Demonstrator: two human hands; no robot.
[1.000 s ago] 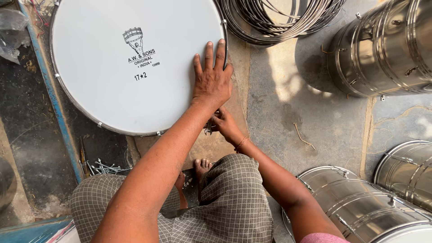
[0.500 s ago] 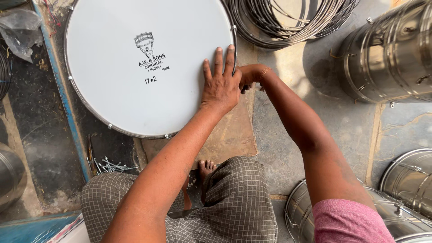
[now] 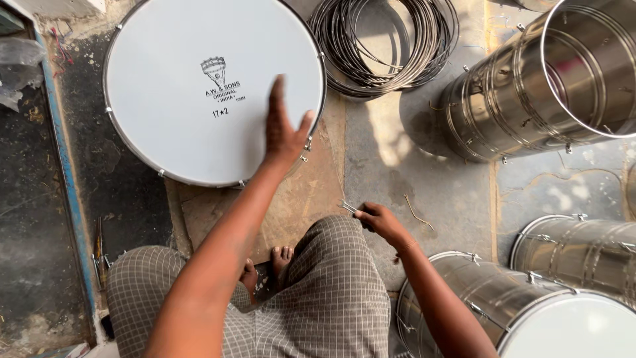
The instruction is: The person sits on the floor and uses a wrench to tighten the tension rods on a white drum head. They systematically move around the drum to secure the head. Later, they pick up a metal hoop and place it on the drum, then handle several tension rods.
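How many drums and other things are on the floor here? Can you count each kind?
White-topped drum under the left hand: 1
Shiny metal drum shells: 4
Wire coil: 1
Small metal tool in the right hand: 1
Total: 7

The person wears a loose wrap of checked cloth [image 3: 331,292], pale grey-brown with a fine grid of darker lines, covering both folded legs and gathering into soft folds at the knees. Both forearms are bare, with no sleeves showing at the wrists or elbows. The left hand [image 3: 283,129] and right hand [image 3: 381,220] carry no rings, bands or gloves. The feet [image 3: 268,265] are bare, toes visible between the knees.
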